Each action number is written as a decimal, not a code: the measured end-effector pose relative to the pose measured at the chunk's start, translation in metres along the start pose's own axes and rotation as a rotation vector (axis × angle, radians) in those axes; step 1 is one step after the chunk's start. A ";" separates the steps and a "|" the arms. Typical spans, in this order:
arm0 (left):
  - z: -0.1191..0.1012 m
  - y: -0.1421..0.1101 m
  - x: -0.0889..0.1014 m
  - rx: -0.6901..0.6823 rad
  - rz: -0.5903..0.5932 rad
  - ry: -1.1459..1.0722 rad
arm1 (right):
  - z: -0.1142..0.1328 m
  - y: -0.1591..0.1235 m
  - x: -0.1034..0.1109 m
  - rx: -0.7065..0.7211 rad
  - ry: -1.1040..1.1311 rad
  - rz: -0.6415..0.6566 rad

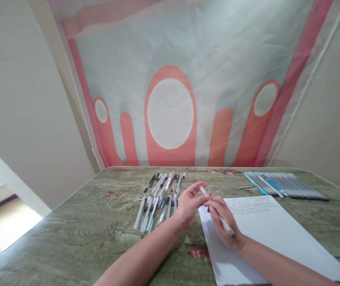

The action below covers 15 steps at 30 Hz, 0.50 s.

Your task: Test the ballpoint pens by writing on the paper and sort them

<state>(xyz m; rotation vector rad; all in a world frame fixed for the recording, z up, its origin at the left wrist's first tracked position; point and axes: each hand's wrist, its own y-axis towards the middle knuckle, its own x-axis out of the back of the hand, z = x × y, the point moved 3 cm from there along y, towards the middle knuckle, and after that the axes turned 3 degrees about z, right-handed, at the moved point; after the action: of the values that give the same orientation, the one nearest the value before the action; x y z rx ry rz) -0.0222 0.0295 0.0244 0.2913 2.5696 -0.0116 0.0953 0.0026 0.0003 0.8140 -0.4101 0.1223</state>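
A pen [225,226] with a clear barrel and a dark end slants between my two hands above the table. My right hand [228,232] is closed around its barrel, and the dark end sticks out beside the wrist. At the upper end, my left hand [187,204] pinches a clear part that looks like the cap; whether it is on the pen or apart from it is hidden by the fingers. Beneath my right hand lies a white sheet of paper [262,238] with several lines of handwriting near its top.
Loose caps and pens [153,210] lie in two clusters left of my hands, some black, one pink. At the right rear, a row of grey pens [289,184] with a few blue ones lies side by side. The wood-patterned table [77,238] meets a wall with a pink poster [170,157].
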 end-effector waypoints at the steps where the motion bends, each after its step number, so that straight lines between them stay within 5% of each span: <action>1: 0.001 0.000 0.000 0.000 -0.004 -0.001 | -0.001 0.000 0.000 0.002 -0.002 -0.003; 15: -0.010 0.016 0.022 -0.064 -0.078 0.032 | 0.004 0.013 -0.006 -0.002 0.003 0.131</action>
<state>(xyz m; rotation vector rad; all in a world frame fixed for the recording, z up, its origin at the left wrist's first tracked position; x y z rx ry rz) -0.0425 0.0504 0.0226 0.1684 2.6062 0.0467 0.0855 0.0092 0.0094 0.7851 -0.4612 0.2451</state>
